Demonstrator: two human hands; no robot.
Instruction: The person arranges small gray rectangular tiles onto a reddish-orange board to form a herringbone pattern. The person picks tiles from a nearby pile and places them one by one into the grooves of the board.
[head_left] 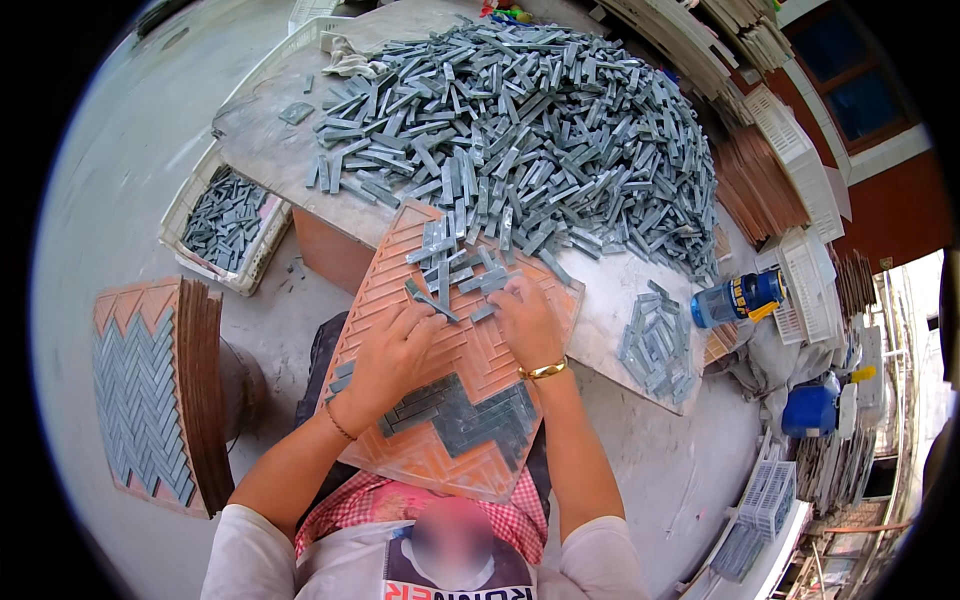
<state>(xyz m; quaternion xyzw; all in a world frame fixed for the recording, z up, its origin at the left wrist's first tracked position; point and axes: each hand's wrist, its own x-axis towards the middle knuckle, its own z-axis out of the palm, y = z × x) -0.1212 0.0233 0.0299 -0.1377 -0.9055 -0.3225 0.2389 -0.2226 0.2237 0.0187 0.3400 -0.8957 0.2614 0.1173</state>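
An orange herringbone-grooved tray (490,350) lies tilted across my lap, its far end against the table. Dark grey stone strips (460,420) fill some grooves in its near half, and loose strips (440,245) lie on its far half. Above the middle of the tray, my left hand (395,350) pinches a stone strip (430,298) between thumb and fingers. Beside it my right hand (525,315), with a gold bracelet at the wrist, is closed at the fingertips around a short grey strip (484,312), partly hidden by the fingers.
A large heap of stone strips (540,130) covers the table (270,135) ahead, with a smaller group (658,345) at its right. A blue bottle (738,298) stands near the right edge. At left are a white crate of strips (225,220) and a stack of trays (150,390).
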